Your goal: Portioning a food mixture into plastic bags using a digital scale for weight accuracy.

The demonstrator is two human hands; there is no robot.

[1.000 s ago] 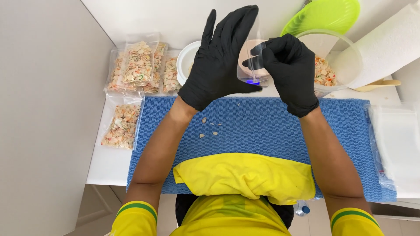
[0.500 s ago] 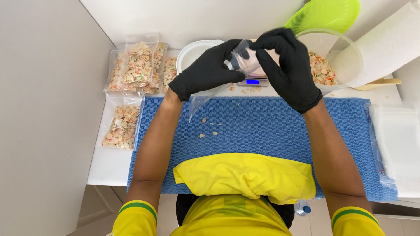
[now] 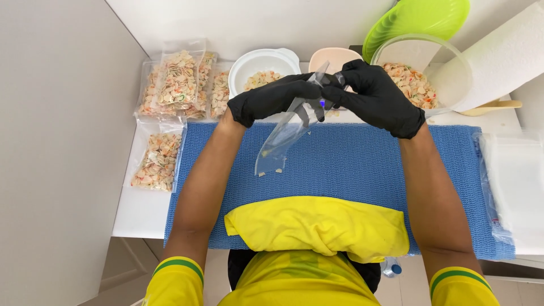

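Both hands wear black gloves and meet above the far edge of the blue mat [image 3: 362, 170]. My left hand [image 3: 277, 97] and my right hand [image 3: 377, 97] pinch the top of a clear plastic bag [image 3: 280, 141] that hangs down and to the left, nearly empty. A few pale crumbs [image 3: 269, 171] show at its lower end. Just behind the hands stand a white bowl [image 3: 258, 62] of pale flakes and a pink dish [image 3: 331, 56]. Part of a small scale with a blue light is hidden behind the fingers.
Several filled clear bags of flakes [image 3: 178, 79] lie at the far left, another [image 3: 156, 161] nearer. A clear tub of flakes [image 3: 422, 73], a green lid [image 3: 416, 20] and a paper towel roll [image 3: 501, 56] stand far right. Empty bags [image 3: 513, 187] are stacked at the right edge.
My left hand has dropped from spread open above the mat to grip the bag with my right. The bag now hangs down over the mat, and both hands sit lower.
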